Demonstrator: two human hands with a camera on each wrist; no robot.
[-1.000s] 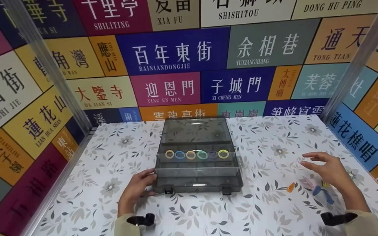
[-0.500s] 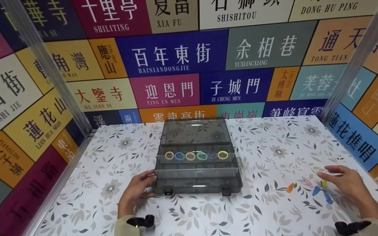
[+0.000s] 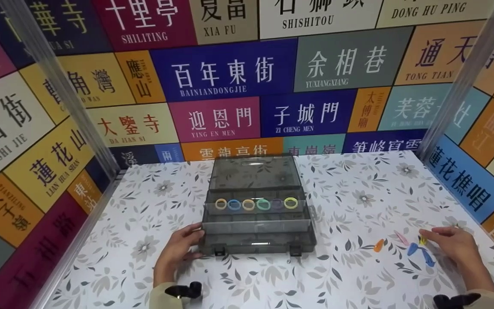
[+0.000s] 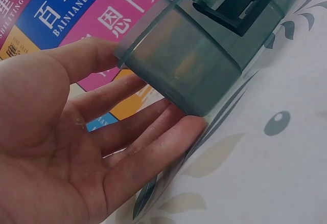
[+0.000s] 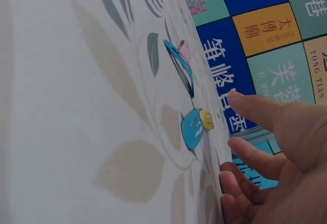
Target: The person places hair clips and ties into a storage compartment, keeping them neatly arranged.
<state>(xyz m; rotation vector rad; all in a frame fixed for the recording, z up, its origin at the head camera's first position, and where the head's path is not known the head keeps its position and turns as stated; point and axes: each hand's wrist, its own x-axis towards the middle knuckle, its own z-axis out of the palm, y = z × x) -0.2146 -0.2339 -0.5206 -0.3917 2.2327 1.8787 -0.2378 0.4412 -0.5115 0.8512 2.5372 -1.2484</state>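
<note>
A smoky see-through plastic box [image 3: 257, 248] sits on the table with its lid [image 3: 255, 174] raised. Several small coloured rings that look like hair ties line up inside it, one of them yellow [image 3: 290, 198]. At the box's left side, my left hand [image 3: 180, 249] touches the wall with its fingertips, fingers loosely extended. My right hand [image 3: 459, 248] is beside a yellow hair clip [image 3: 421, 240], thumb and fingers apart; the right wrist view shows nothing between them. Close by lie a pink clip [image 3: 401, 237], an orange clip [image 3: 378, 245] and two blue clips [image 3: 429, 259].
The white cloth [image 3: 337, 283] on the table has a leaf and flower print. Coloured panels with lettering cover the wall [image 3: 225, 68] behind and at both sides. Clear plastic posts [image 3: 457, 94] rise at the table's far corners.
My right hand has moved right and down to the clips, uncovering the yellow one on the way. The left hand stays at the box.
</note>
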